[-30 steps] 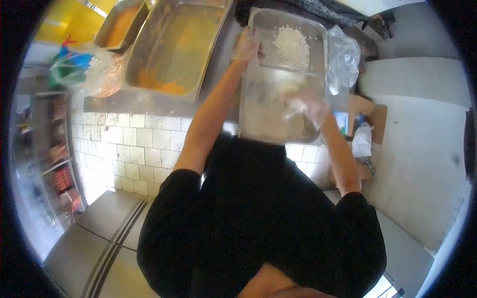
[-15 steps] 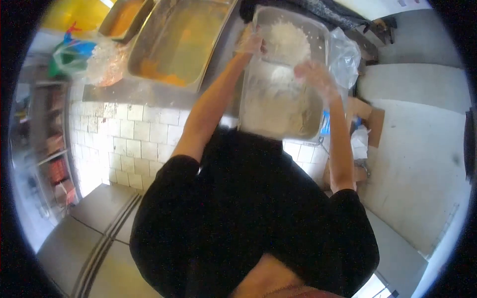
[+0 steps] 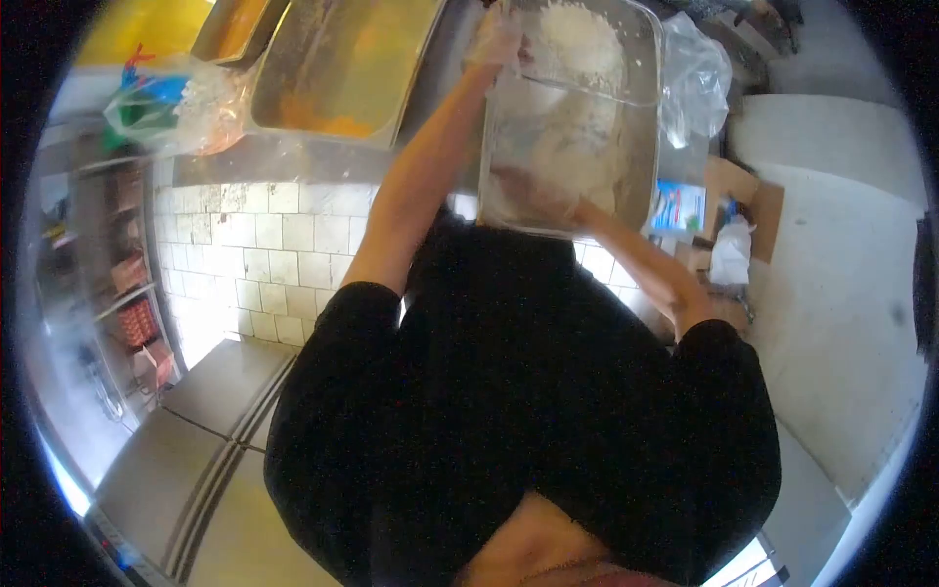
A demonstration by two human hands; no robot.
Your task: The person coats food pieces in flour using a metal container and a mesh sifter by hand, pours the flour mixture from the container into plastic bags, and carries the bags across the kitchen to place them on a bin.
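Nearest, the right hand is low over the near end of a tray dusted with pale powder — too blurred to tell whether its fingers are spread or closed — and the tray sits at the near side of the surface. Farther along, the left hand is at the left rim of a container of white crumbs, its fingers' grip unclear, with a plastic bag just right and a larger orange-stained pan to the left.
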